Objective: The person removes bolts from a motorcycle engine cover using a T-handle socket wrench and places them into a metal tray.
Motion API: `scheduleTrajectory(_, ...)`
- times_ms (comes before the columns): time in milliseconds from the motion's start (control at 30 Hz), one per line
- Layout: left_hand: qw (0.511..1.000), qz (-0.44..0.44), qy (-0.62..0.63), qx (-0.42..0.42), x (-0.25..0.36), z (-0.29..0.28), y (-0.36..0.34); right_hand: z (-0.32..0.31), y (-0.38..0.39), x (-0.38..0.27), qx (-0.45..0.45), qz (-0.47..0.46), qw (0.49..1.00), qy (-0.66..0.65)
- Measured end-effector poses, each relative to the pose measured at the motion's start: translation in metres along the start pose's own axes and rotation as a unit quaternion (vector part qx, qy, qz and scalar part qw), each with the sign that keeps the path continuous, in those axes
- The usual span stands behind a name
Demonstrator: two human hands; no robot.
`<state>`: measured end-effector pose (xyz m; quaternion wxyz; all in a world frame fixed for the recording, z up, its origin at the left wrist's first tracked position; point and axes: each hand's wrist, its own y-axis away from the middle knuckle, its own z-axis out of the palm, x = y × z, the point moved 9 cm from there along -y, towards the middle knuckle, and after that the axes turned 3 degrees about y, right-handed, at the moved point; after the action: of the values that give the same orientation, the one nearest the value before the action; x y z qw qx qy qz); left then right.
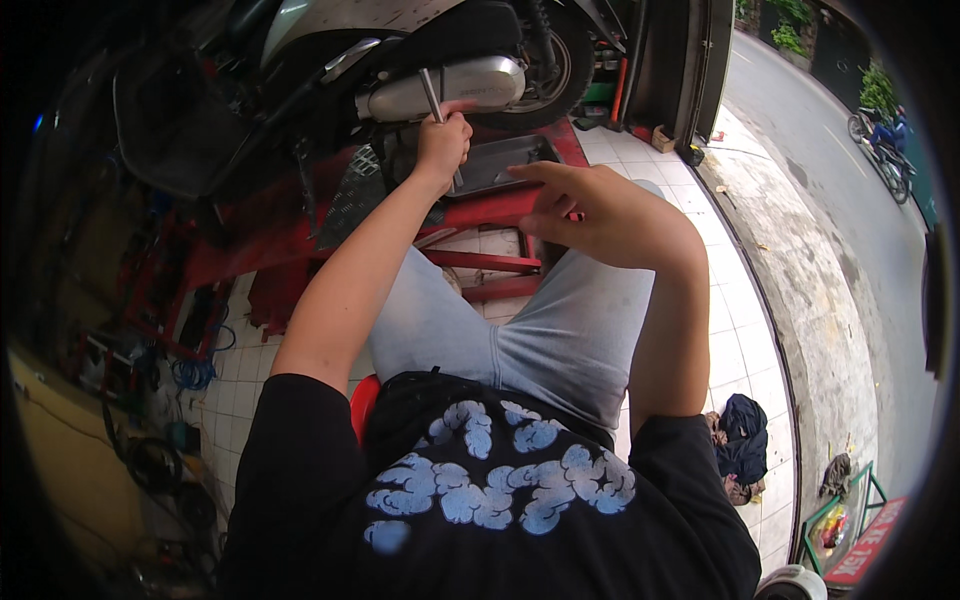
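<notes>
My left hand (444, 145) is closed around a slim silver metal bar (432, 92) held nearly upright, in front of the silver engine side cover (450, 85) of a motor scooter (470, 35). My right hand (575, 210) is open to the right of it, index finger stretched out and other fingers curled loosely, with nothing visible in them. It is over the near right part of a grey metal tray (485, 180) on a red lift platform (562, 138). A dark checkered metal plate (350, 205) lies left of the tray.
Red lift legs (500, 287) stand between my knees. Blue hose (195, 370) and cables lie at left. A wooden block (663, 140) sits by the doorway. Dark cloths (742, 435) lie on the white tiles at right. A person on a two-wheeler (885, 140) is out on the street.
</notes>
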<state>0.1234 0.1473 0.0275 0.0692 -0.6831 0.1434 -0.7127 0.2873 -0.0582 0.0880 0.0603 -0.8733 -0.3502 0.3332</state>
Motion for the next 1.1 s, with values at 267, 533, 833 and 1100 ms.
scheduleTrajectory(267,0.828,0.030,0.541,0.143,-0.033,0.006,-0.003,-0.009,0.007,0.011,0.028,-0.026,0.999,-0.013)
scheduleTrajectory(533,0.785,0.012,0.606,0.126,0.013,-0.038,-0.013,-0.008,0.004,0.011,0.007,0.016,1.000,-0.024)
scheduleTrajectory(833,0.927,-0.049,0.277,0.248,0.002,-0.067,0.008,-0.007,0.003,0.015,0.004,0.033,0.999,-0.019)
scheduleTrajectory(1100,0.925,-0.024,0.336,0.175,-0.018,-0.089,0.000,-0.009,0.002,0.021,0.008,0.049,0.999,-0.001)
